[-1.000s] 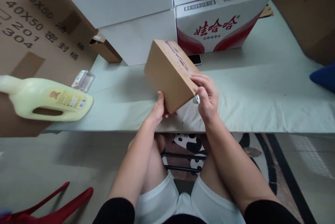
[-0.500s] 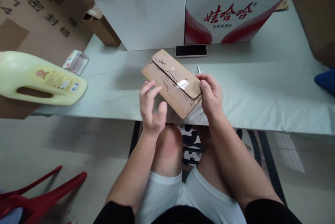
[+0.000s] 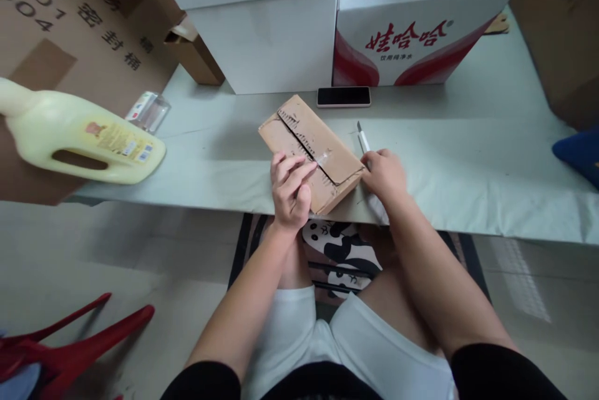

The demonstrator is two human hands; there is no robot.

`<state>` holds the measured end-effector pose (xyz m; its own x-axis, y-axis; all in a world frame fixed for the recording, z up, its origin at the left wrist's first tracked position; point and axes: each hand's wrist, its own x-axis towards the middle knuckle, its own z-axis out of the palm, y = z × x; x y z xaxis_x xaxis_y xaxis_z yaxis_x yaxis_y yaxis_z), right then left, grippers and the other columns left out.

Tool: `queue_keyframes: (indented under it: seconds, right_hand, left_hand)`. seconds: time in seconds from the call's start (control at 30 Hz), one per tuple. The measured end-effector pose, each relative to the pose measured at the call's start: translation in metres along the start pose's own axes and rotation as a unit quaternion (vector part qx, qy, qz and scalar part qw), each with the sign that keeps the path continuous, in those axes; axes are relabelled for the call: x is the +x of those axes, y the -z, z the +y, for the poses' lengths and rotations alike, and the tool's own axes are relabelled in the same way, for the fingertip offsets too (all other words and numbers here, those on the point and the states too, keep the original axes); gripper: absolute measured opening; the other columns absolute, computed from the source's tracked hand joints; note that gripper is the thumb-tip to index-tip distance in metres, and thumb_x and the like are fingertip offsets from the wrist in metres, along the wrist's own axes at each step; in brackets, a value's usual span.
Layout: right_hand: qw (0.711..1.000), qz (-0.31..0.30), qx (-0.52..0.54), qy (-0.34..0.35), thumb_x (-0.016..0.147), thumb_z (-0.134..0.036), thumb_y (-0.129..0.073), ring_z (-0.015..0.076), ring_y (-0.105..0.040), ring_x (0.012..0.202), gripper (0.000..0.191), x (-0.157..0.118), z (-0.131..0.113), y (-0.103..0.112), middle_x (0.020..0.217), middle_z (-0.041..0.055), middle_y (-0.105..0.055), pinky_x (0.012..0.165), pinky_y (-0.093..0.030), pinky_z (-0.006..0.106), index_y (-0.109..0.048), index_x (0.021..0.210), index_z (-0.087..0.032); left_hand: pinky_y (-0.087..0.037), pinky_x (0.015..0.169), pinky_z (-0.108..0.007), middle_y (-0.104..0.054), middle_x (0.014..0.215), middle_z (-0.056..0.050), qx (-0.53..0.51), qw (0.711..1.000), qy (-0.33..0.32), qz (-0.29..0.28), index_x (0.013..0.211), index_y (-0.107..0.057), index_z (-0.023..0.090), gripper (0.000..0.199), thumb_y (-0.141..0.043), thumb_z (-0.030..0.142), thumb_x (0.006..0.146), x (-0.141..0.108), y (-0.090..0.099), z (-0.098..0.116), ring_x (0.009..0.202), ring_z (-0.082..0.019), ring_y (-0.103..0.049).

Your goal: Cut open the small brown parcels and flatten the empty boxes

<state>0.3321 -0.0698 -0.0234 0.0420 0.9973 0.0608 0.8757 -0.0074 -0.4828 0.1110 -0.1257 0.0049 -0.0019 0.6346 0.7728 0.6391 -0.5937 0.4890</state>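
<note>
L hand (image 3: 291,191) rests on box (image 3: 322,138) top, loosely apart. R hand (image 3: 386,174) touches knife (image 3: 364,141), can't tell if clamped. Phone (image 3: 344,97) nr box, on surface (image 3: 468,156).

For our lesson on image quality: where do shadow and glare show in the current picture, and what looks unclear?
Head view: soft shadow on the tablecloth left of the cardboard box; head view: pale glare on the floor at lower right; head view: dim, unreadable print on the brown carton at upper right.
</note>
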Motion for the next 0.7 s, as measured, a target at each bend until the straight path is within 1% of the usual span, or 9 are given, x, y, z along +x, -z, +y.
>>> queue_keyframes:
  seconds: [0.07, 0.13, 0.2, 0.27, 0.37, 0.5, 0.57, 0.63, 0.7]
  right_hand:
    - [1.000, 0.011, 0.000, -0.018, 0.081, -0.022, -0.058, 0.0259, -0.055, 0.076, 0.013, 0.002, 0.003, 0.002, 0.089, 0.0141, -0.064, 0.071, -0.047, 0.041, -0.069, 0.088, -0.020]
    - [0.999, 0.015, 0.034, -0.040, 0.082, -0.020, -0.056, 0.0221, -0.050, 0.064, 0.017, 0.002, 0.006, 0.007, 0.074, 0.0080, -0.061, 0.065, -0.043, 0.038, -0.066, 0.096, -0.021]
    - [0.992, 0.016, 0.112, -0.059, 0.084, -0.021, -0.050, 0.0197, -0.047, 0.057, 0.027, -0.003, 0.010, 0.016, 0.064, 0.0019, -0.057, 0.062, -0.041, 0.035, -0.063, 0.108, -0.022]
    - [0.973, 0.025, 0.219, -0.064, 0.087, -0.023, -0.045, 0.0176, -0.046, 0.054, 0.033, -0.012, 0.014, 0.027, 0.062, -0.0016, -0.056, 0.059, -0.039, 0.032, -0.062, 0.114, -0.024]
    - [0.934, 0.063, 0.352, -0.009, 0.086, -0.027, -0.050, 0.0156, -0.050, 0.057, 0.034, -0.034, 0.019, 0.044, 0.069, -0.0023, -0.061, 0.059, -0.041, 0.031, -0.064, 0.117, -0.027]
    - [0.881, 0.103, 0.450, 0.107, 0.085, -0.039, -0.064, 0.0173, -0.056, 0.068, 0.039, -0.063, 0.024, 0.059, 0.084, 0.0003, -0.066, 0.067, -0.049, 0.035, -0.065, 0.123, -0.032]
    - [0.866, 0.090, 0.475, 0.127, 0.084, -0.053, -0.066, 0.0188, -0.056, 0.067, 0.048, -0.072, 0.025, 0.062, 0.085, 0.0021, -0.065, 0.066, -0.050, 0.037, -0.064, 0.127, -0.033]
    - [0.856, 0.048, 0.493, 0.148, 0.080, -0.063, -0.068, 0.0201, -0.057, 0.067, 0.061, -0.078, 0.023, 0.064, 0.084, 0.0033, -0.065, 0.063, -0.051, 0.038, -0.063, 0.132, -0.032]
    - [0.843, 0.015, 0.507, 0.181, 0.082, -0.060, -0.069, 0.0186, -0.055, 0.064, 0.058, -0.082, 0.019, 0.066, 0.081, 0.0023, -0.063, 0.058, -0.048, 0.034, -0.063, 0.134, -0.032]
  left_hand:
    - [-0.038, 0.118, -0.051, -0.070, 0.110, -0.007, 0.005, 1.000, 0.002, 0.007, 0.105, -0.074, 0.026, 0.048, -0.033, 0.048, 0.098, -0.003, 0.003, -0.001, 0.109, -0.022, -0.063]
    - [-0.038, 0.118, -0.050, -0.069, 0.110, -0.007, 0.009, 1.000, 0.004, 0.020, 0.104, -0.074, 0.026, 0.050, -0.031, 0.051, 0.098, -0.003, 0.001, -0.002, 0.109, -0.022, -0.063]
    - [-0.037, 0.118, -0.050, -0.069, 0.110, -0.007, 0.011, 1.000, 0.009, 0.021, 0.103, -0.075, 0.025, 0.052, -0.030, 0.052, 0.099, -0.002, -0.004, -0.002, 0.110, -0.023, -0.062]
    - [-0.037, 0.119, -0.050, -0.068, 0.111, -0.007, 0.006, 1.000, 0.010, 0.013, 0.104, -0.075, 0.025, 0.051, -0.031, 0.051, 0.099, 0.002, -0.012, 0.002, 0.110, -0.023, -0.061]
    - [-0.036, 0.119, -0.050, -0.067, 0.111, -0.008, -0.001, 1.000, 0.006, 0.009, 0.106, -0.075, 0.024, 0.047, -0.033, 0.044, 0.100, 0.007, -0.025, 0.012, 0.111, -0.023, -0.060]
    - [-0.032, 0.121, -0.051, -0.065, 0.114, -0.010, 0.040, 0.998, 0.039, 0.004, 0.109, -0.073, 0.022, 0.045, -0.034, 0.042, 0.100, 0.008, -0.041, 0.033, 0.119, -0.025, -0.055]
    - [-0.032, 0.121, -0.050, -0.065, 0.116, -0.011, 0.058, 0.997, 0.053, 0.011, 0.109, -0.072, 0.021, 0.043, -0.034, 0.040, 0.100, 0.006, -0.049, 0.042, 0.125, -0.027, -0.052]
    - [-0.032, 0.120, -0.050, -0.065, 0.116, -0.011, 0.064, 0.997, 0.049, 0.020, 0.109, -0.070, 0.020, 0.040, -0.036, 0.038, 0.099, 0.005, -0.054, 0.046, 0.127, -0.027, -0.051]
    - [-0.033, 0.120, -0.049, -0.065, 0.113, -0.011, 0.059, 0.998, 0.023, 0.028, 0.108, -0.066, 0.019, 0.036, -0.037, 0.036, 0.098, 0.003, -0.058, 0.045, 0.123, -0.026, -0.053]
